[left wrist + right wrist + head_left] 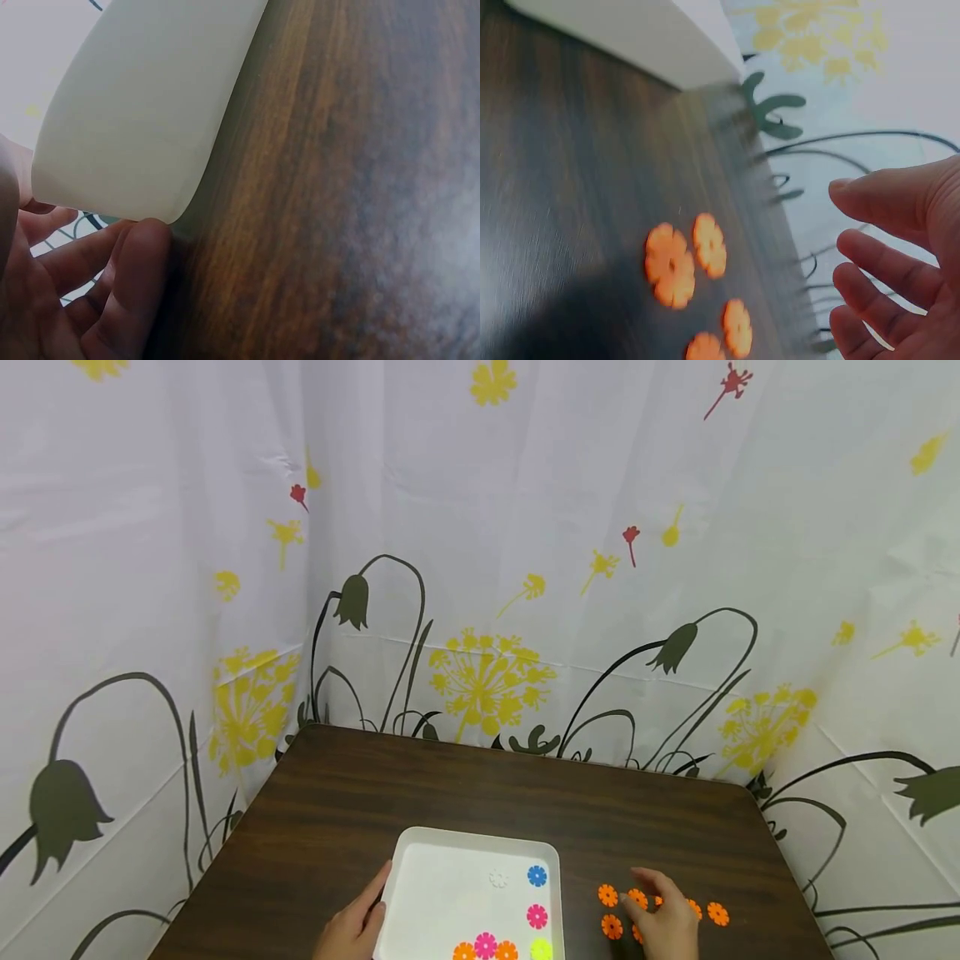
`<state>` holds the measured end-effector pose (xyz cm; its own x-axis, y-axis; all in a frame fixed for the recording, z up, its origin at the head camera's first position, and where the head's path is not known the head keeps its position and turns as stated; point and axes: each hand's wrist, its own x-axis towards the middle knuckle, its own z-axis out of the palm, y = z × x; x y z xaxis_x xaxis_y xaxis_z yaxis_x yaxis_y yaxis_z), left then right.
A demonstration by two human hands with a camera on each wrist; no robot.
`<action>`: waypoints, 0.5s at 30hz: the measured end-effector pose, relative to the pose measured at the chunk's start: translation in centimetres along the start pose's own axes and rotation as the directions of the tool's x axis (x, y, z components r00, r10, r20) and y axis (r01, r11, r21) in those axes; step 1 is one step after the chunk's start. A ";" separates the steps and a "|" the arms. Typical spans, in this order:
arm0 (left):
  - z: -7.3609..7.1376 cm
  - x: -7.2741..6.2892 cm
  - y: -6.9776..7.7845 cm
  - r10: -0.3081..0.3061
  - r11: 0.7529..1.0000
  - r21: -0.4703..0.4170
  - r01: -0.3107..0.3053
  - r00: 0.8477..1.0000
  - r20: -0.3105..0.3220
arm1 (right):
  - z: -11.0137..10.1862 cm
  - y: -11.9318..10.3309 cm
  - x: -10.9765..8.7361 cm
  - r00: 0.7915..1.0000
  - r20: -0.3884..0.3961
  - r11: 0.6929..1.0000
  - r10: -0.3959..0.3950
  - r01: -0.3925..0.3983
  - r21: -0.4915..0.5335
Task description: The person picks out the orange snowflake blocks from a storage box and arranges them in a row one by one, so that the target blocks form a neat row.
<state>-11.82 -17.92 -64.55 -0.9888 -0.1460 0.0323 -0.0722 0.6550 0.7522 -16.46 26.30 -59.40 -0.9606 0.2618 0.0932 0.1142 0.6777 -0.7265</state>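
Observation:
A shallow white tray (pixel 465 897) lies on the table, its left side held by my left hand (pixel 352 920). The left wrist view shows the fingers (pixel 141 259) curled against the lower edge of the tray wall (pixel 142 112). On the right, my right hand (pixel 666 917) hovers over several orange notched, flower-shaped discs (pixel 611 927). In the right wrist view its fingers (pixel 889 266) are spread loosely with nothing between them, apart from the orange discs (pixel 670 266) on the table. The hand hides part of that group in the head view.
Inside the tray are a white disc (pixel 498 878), a blue disc (pixel 537 876), a pink disc (pixel 537 917), a yellow disc (pixel 542 950) and an orange-pink-orange row (pixel 486 945) near the bottom. The dark wooden table (pixel 450 785) meets a flower-printed curtain (pixel 480 527) behind.

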 end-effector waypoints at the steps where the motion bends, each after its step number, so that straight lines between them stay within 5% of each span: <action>1: 0.0 0.0 0.0 0.001 1.000 0.005 -0.001 1.000 -0.001 | 0.2 -0.3 0.0 1.000 -0.007 1.000 -0.006 0.006 0.019; 8: -0.2 -0.1 -0.1 0.003 1.000 0.004 -0.003 1.000 -0.005 | 3.0 -3.2 -0.5 0.982 -0.059 0.977 -0.180 0.186 0.105; 15: 0.1 0.1 -0.4 0.021 1.000 0.009 -0.020 1.000 -0.004 | 5.6 -5.8 -0.8 0.966 -0.082 0.950 -0.247 0.258 0.178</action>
<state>-11.88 -18.09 -64.93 -0.9896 -0.1352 0.0501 -0.0531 0.6648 0.7451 -17.75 18.25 -59.08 -0.9348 0.1423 0.3253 -0.1844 0.5884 -0.7872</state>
